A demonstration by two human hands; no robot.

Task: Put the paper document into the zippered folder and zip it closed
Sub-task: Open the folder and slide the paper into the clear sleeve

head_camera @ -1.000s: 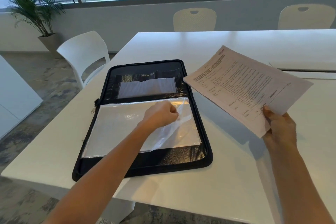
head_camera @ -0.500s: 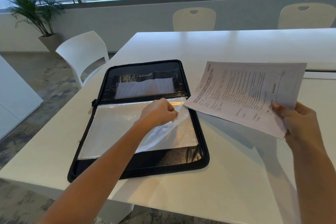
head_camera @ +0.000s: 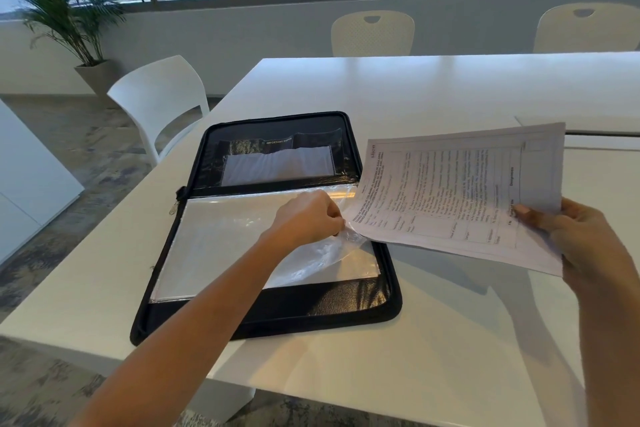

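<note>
A black zippered folder point(head_camera: 277, 317) lies open on the white table point(head_camera: 433, 87), its zipper pull at the left hinge. A clear plastic sleeve point(head_camera: 221, 246) covers the folder's near half. My left hand point(head_camera: 308, 217) pinches the sleeve's right edge and lifts it off the folder. My right hand point(head_camera: 585, 243) grips the printed paper document point(head_camera: 453, 191) by its near right corner. The sheet is held above the table, and its left edge reaches over the folder's right side, close to my left hand.
A white chair point(head_camera: 156, 104) stands at the table's left side. Two cream chairs point(head_camera: 372, 33) stand behind the far edge, under the windows. A potted palm point(head_camera: 65, 17) is at the far left. A second white tabletop point(head_camera: 602, 125) adjoins on the right.
My right hand has turned the document and carried it left, from beside the folder to over the folder's right edge. My left hand has kept its pinch on the sleeve, lifting it a little.
</note>
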